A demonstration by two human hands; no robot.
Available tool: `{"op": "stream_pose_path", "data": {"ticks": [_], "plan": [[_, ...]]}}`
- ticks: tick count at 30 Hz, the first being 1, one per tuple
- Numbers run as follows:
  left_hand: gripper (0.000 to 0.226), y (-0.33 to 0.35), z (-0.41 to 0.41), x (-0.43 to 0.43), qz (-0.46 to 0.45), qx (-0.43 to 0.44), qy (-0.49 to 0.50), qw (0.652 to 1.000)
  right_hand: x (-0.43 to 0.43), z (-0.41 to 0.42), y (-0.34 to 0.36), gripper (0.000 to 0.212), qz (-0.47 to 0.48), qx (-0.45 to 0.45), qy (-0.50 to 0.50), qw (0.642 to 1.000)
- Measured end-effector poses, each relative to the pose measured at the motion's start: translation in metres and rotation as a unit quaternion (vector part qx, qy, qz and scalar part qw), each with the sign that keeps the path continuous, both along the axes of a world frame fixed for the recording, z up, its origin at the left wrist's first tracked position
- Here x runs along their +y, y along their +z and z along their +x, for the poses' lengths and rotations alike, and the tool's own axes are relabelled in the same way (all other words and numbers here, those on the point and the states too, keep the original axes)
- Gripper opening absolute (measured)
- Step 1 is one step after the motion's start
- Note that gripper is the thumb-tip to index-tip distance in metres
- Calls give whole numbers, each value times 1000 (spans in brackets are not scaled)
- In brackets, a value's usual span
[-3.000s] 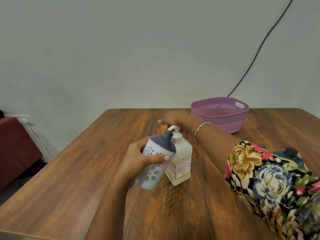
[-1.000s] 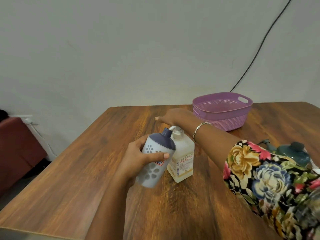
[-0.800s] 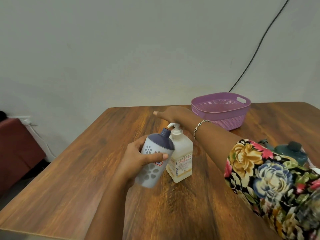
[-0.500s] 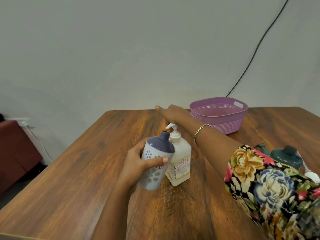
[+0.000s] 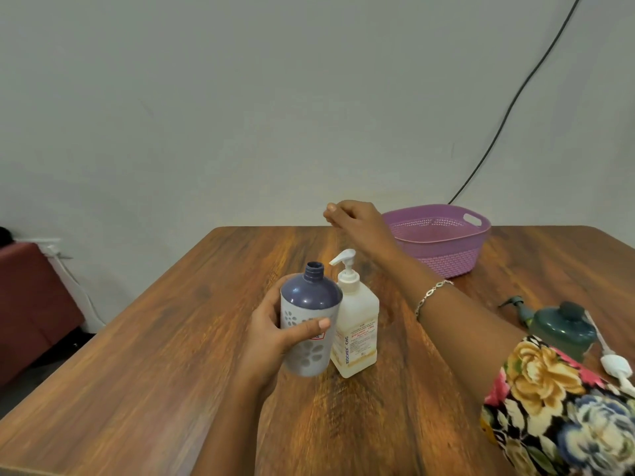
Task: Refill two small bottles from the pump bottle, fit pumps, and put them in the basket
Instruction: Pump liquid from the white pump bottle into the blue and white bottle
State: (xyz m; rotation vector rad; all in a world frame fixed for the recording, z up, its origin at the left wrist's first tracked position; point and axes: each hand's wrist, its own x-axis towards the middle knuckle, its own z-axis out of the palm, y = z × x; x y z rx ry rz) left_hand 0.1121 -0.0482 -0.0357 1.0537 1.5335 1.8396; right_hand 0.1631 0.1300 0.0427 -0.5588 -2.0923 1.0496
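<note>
purple lattice basket (image 5: 446, 257), navy-topped grey flower-print bottle (image 5: 311, 298), white pump bottle (image 5: 359, 316), floral sleeve (image 5: 556, 407), brown wood-grain table (image 5: 154, 355)

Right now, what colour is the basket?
Purple basket, clearest in the head view.

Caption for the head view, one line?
Left hand holds an uncapped small bottle beside the pump bottle; right hand hovers above it, purple basket behind.
</note>
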Motion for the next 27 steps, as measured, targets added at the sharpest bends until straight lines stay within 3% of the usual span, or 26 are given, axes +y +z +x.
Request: {"op": "stream_pose_path", "data": {"ticks": [5, 19, 24, 27], "plan": [[77, 3, 8, -2, 11, 5, 4, 1000, -9, 25, 0, 28, -13, 49, 4, 999], [80, 7, 50, -1, 33, 19, -4, 999, -50, 98, -27, 63, -60, 52, 117, 990], [79, 5, 75, 16, 44, 18, -30, 998, -55, 121, -50, 62, -77, 50, 158, 983], [74, -2, 87, 29, 47, 12, -47, 998, -51, 135, -60, 82, -97, 55, 147, 983]]}}
